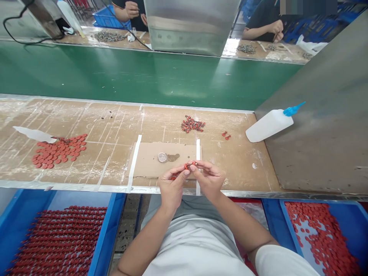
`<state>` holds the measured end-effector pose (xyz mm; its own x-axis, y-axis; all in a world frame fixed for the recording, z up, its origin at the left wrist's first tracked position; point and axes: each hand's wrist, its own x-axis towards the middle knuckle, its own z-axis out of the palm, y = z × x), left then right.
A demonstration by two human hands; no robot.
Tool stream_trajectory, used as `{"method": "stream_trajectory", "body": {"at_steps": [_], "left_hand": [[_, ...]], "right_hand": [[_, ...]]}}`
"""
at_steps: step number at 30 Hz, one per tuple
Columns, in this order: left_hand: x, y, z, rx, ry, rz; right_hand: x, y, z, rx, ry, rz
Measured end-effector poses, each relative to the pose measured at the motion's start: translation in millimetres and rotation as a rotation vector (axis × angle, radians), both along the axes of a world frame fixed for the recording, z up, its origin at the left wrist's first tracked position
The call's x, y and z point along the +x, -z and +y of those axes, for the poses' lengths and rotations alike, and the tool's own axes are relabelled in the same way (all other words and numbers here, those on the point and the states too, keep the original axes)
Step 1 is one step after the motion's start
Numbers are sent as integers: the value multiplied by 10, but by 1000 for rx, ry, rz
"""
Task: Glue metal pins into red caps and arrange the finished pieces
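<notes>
My left hand and my right hand meet above the front of a cardboard pad taped to the bench. Pinched in the left fingertips is a small red disc; more red shows beneath those fingers. The right thumb and fingers close on a small red-and-dark part, touching or almost touching the disc. How the two pieces fit is too small to make out. On the pad lies a small round whitish cap-like piece beside a brown wet-looking smear.
Red-and-dark parts lie piled behind the pad, red discs at left. A white bottle with blue nozzle leans against the right metal panel. Blue bins below hold red pieces. Across the green strip, other people's hands work.
</notes>
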<state>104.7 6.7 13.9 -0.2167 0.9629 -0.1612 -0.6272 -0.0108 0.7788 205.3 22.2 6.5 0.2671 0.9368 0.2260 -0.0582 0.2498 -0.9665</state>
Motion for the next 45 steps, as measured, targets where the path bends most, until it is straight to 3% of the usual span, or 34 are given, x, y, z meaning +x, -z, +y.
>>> {"method": "stream_trajectory", "body": {"at_steps": [14,18,22,26,29,34,40,45], "left_hand": [[-4,-11,18,-95,27,-73],[-46,11,35,-209,85,-144],[-87,22,57,-299,133,-237],[-108,11,87,-340,217,-352],[-116,8,102,-342,257,-392],[-149,33,99,-349,275,-406],[-166,44,118,-345,275,-422],[-155,1,120,-309,352,-471]], "right_hand": [[6,-28,17,-123,-55,138],[170,-44,118,-104,-10,161],[680,-12,356,-71,146,-45],[1333,104,626,-103,307,-484],[1651,210,779,-124,377,-779],[1779,361,914,-153,431,-1006],[1793,469,950,-156,406,-1025],[1799,451,955,-154,438,-1029]]}}
